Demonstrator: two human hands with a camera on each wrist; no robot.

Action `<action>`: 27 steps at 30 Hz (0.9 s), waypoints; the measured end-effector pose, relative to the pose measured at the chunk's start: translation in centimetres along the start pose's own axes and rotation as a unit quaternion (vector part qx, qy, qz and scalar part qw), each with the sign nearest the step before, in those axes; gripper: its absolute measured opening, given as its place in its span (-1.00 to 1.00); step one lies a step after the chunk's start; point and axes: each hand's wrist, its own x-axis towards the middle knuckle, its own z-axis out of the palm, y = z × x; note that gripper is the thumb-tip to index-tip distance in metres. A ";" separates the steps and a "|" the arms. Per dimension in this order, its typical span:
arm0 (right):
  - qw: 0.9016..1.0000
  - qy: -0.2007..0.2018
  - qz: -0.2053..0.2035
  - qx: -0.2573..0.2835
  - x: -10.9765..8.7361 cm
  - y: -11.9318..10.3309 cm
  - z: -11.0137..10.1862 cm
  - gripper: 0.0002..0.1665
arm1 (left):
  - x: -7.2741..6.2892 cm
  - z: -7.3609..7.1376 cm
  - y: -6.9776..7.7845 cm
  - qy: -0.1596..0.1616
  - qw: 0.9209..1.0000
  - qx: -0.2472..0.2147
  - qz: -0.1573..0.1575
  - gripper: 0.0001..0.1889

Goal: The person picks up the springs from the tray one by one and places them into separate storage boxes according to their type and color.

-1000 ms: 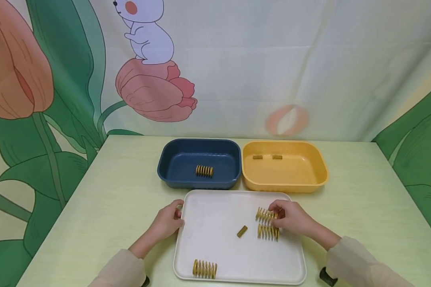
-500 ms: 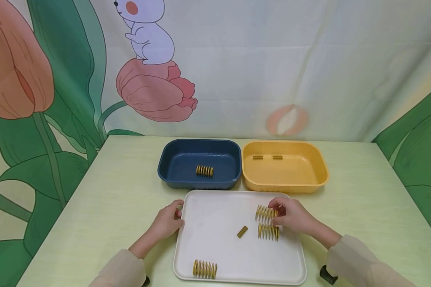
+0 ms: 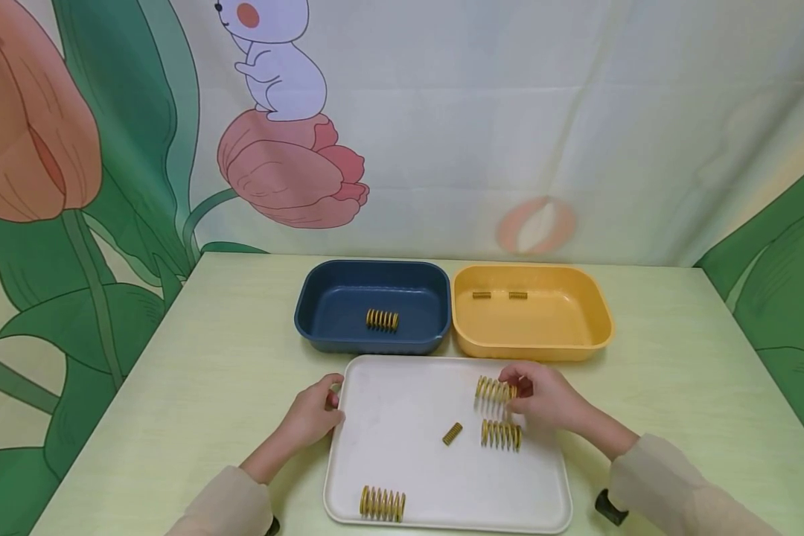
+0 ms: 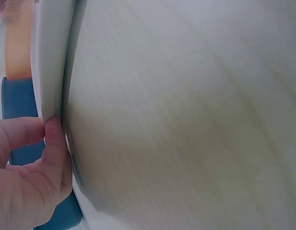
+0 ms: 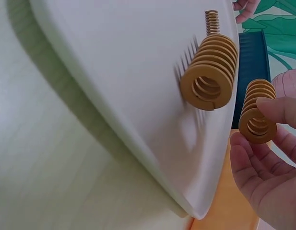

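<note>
A large gold coil spring (image 5: pixel 257 108) is pinched between thumb and fingers of my right hand (image 3: pixel 548 394), just over the far right part of the white tray (image 3: pixel 409 439). In the right wrist view its near end ring faces the camera. Another large spring (image 3: pixel 501 435) lies on the tray just in front of it, with a small spring (image 3: pixel 452 433) to its left. A third large spring (image 3: pixel 383 504) lies near the tray's front left corner. My left hand (image 3: pixel 313 413) pinches the tray's left rim, as the left wrist view shows at the thumb (image 4: pixel 27 131).
Behind the tray stands a dark blue bin (image 3: pixel 348 346) holding one large spring (image 3: pixel 382 320). Right beside it is a yellow bin (image 3: pixel 529 350) with two small springs inside. All stand on a pale green table (image 3: pixel 228 335), before a hanging printed cloth (image 3: pixel 442 149).
The right hand has lifted its large spring up off the tray and moved it slightly away from the spring in front. The left hand stays at the rim.
</note>
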 end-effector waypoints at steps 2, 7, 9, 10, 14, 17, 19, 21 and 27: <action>1.000 0.000 -0.001 0.005 0.0 -0.2 -0.1 -0.66 | 0.0 0.0 0.0 0.000 1.000 0.000 0.000 -0.51; 1.000 -0.003 -0.009 0.011 0.2 -0.7 -0.5 -0.66 | 0.0 0.0 0.0 -0.001 1.000 -0.002 -0.001 -0.51; 1.000 -0.004 -0.015 0.014 0.3 -0.9 -0.6 -0.66 | 0.0 0.0 0.0 -0.002 1.000 -0.002 -0.002 -0.51; 1.000 -0.004 -0.018 0.014 0.4 -1.0 -0.7 -0.66 | 0.0 0.0 0.0 -0.003 1.000 -0.003 -0.003 -0.51; 0.999 -0.001 -0.030 0.016 0.5 -1.3 -0.9 -0.65 | 0.0 0.0 0.0 -0.003 1.000 -0.005 -0.004 -0.51; 0.999 0.001 -0.035 0.013 0.6 -1.6 -1.1 -0.65 | 0.0 0.0 0.0 -0.002 1.000 -0.006 -0.004 -0.51; 0.999 0.003 -0.035 0.010 0.7 -1.7 -1.2 -0.65 | 0.0 0.0 0.0 -0.002 1.000 -0.007 -0.005 -0.51; 0.999 0.005 -0.034 0.007 0.8 -1.8 -1.3 -0.65 | 0.0 0.0 0.1 -0.002 1.000 -0.008 -0.005 -0.51; 0.999 0.005 -0.031 0.010 1.1 -2.2 -1.5 -0.64 | 0.0 -0.1 0.1 -0.004 1.000 -0.010 -0.008 -0.50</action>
